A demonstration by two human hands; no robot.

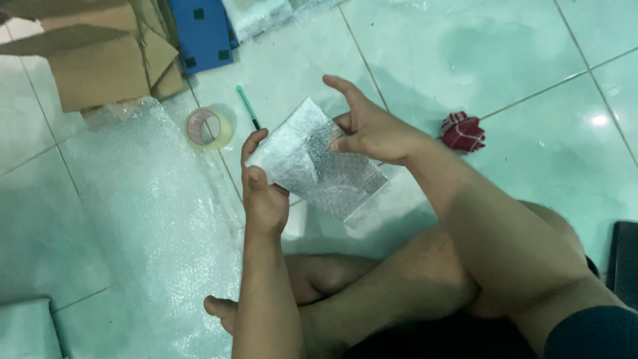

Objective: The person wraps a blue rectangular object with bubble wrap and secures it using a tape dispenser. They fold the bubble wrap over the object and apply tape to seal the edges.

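Bubble wrap already covers the flat parcel I grip between left hand and right hand; tape lies unused on the floor.

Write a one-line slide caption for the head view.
Both hands, left and right, hold a bubble-wrapped parcel above a tiled floor, tape roll nearby.

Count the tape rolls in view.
1. The clear tape roll lies on the tiled floor, beside the bubble wrap sheet; more may be hidden.
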